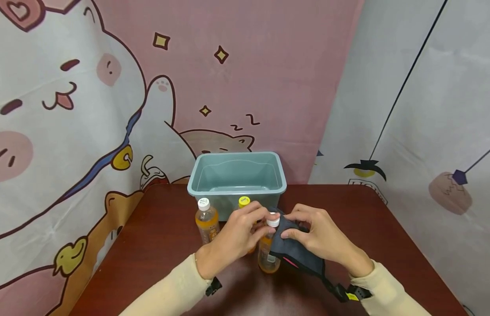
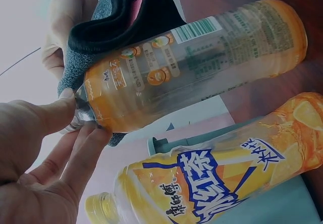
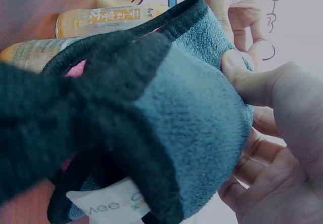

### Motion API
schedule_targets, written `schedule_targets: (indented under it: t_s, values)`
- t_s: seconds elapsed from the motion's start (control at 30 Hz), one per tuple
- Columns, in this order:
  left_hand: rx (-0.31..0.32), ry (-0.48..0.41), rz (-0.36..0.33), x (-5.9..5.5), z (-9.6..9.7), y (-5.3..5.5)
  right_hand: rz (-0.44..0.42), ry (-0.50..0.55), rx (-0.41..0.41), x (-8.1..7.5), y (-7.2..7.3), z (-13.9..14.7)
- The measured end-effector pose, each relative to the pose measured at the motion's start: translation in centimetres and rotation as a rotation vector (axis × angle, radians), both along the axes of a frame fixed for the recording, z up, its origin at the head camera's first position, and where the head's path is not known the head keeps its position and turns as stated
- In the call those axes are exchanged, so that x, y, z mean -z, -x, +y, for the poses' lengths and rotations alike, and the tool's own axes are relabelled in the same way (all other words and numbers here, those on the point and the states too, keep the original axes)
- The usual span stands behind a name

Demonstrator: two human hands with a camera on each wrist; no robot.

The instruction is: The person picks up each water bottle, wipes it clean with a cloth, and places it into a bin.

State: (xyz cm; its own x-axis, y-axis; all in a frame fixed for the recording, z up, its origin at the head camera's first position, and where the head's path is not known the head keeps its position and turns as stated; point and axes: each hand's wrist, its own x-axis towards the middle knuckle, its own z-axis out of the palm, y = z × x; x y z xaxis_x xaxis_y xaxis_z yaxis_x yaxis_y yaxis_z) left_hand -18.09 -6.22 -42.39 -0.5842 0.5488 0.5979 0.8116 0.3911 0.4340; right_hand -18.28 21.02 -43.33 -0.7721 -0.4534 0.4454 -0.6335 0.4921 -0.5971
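In the head view my left hand [image 1: 243, 228] pinches the white-capped neck of a clear plastic drink bottle [image 1: 267, 256] with orange bands. The left wrist view shows this bottle [image 2: 197, 65] close up, with thumb and fingers at its neck. My right hand [image 1: 317, 230] grips a dark grey cloth piece [image 1: 294, 243] with black edging, a pink inside and a strap, held against the bottle's right side. A white tag [image 3: 108, 204] hangs from the cloth. Right behind the left hand stands a yellow-capped iced tea bottle [image 2: 202, 183], mostly hidden in the head view.
Another white-capped bottle [image 1: 207, 221] stands left of the left hand. A light teal plastic tub [image 1: 237, 193] sits behind the bottles at the back of the dark red-brown table [image 1: 158, 254]. A patterned cloth backdrop [image 1: 268, 66] hangs behind the table.
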Motion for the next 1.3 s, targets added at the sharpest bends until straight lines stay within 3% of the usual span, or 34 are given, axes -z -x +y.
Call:
schedule_targets:
  t_s: [0.47, 1.3]
  values:
    - [0.004, -0.003, 0.02, 0.4, 0.1, 0.1, 0.018, -0.008, -0.008, 0.4, -0.1, 0.5]
    - [-0.018, 0.016, 0.002, 0.0, 0.0, -0.2, 0.077, -0.024, 0.021, 0.3, -0.2, 1.8]
